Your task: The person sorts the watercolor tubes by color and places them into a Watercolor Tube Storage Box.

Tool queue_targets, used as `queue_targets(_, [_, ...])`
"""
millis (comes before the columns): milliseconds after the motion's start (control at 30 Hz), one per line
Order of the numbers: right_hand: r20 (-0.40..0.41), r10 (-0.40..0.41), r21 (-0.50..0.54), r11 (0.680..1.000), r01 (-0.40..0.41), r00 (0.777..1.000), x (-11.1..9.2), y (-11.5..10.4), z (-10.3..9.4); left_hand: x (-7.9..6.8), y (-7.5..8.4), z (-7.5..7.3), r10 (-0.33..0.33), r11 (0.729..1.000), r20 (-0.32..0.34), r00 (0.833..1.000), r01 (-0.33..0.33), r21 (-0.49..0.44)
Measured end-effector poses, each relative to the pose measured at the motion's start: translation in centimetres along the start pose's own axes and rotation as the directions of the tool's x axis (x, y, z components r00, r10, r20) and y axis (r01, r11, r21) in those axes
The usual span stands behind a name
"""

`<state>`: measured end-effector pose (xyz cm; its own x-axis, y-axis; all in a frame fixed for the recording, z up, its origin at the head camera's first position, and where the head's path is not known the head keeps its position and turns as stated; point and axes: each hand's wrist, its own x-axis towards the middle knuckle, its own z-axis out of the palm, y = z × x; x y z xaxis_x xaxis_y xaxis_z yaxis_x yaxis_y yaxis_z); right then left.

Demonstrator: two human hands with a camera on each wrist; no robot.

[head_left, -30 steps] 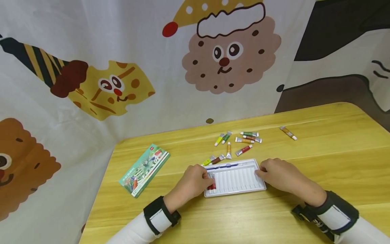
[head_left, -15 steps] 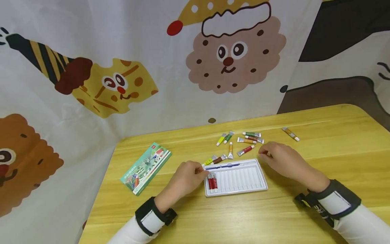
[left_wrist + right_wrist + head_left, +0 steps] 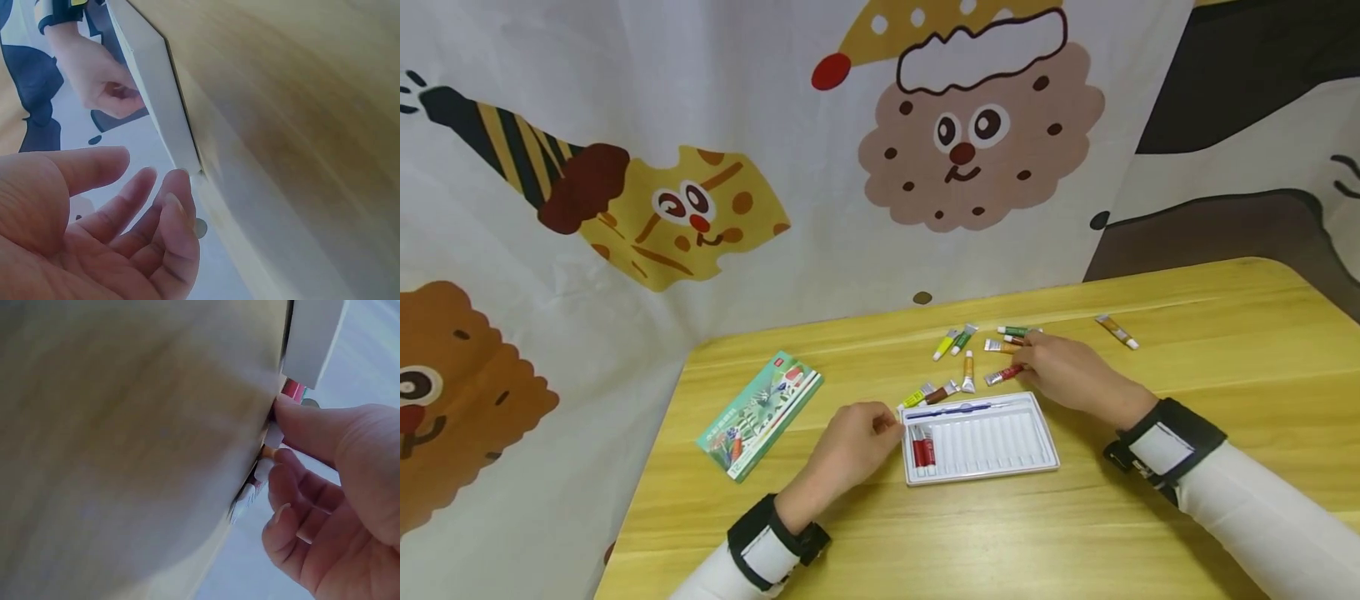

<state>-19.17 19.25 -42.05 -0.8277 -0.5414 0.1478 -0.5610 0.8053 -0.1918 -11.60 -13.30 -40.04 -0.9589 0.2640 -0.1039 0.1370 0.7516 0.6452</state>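
A white tray (image 3: 992,446) holds two red paint tubes (image 3: 923,450) in its left slots and a blue-handled paintbrush (image 3: 958,409) along its back. Just beside the tray's left edge is my left hand (image 3: 853,446), fingers loosely bent and nothing between them; in the left wrist view its fingertips are right at the tray's corner. Behind the tray's right end, my right hand (image 3: 1075,375) has thumb and fingertips around the white cap end of a red paint tube (image 3: 1000,377) lying on the table. The right wrist view shows that cap (image 3: 274,434) between thumb and forefinger.
Several more tubes lie behind the tray, among them a dark green one (image 3: 964,339) and an orange one (image 3: 968,371). One ochre tube (image 3: 1116,332) sits apart at the back right. A green paint box (image 3: 760,414) rests on the left. Behind the table hangs a printed curtain (image 3: 820,275).
My left hand has let go of the red tube in the tray and drawn back left. My right hand has left the tray's right edge and moved back to the loose red tube.
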Motion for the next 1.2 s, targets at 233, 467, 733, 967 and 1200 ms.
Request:
queue_targets(233, [0.063,0.051,0.032,0.998,-0.053,0.997,0.0,-0.6,-0.8,0.0,0.3,-0.2,0.026,0.999,-0.064,0.998,-0.028,-0.029])
queue_targets(467, [0.001,0.141,0.278,0.951,-0.136,0.990,-0.3,-2.6,-2.5,0.0,1.8,0.0,0.190,0.965,-0.226,0.955,-0.224,-0.137])
queue_targets(733, [-0.155,0.157,0.420,0.904,-0.079,0.975,-1.3,-5.8,-3.1,0.5,4.2,1.0,0.344,0.931,-0.243,0.907,-0.363,-0.033])
queue_targets(967, [-0.238,0.106,0.393,0.920,-0.004,0.965,-1.7,-8.0,-3.0,0.8,5.2,1.8,0.302,0.933,-0.269,0.915,-0.341,-0.112])
queue_targets(1200, [-0.318,0.087,0.360,0.932,0.035,0.944,-2.1,-9.3,-2.6,1.0,6.2,2.4,0.067,0.843,-0.107,0.992,-0.114,-0.526])
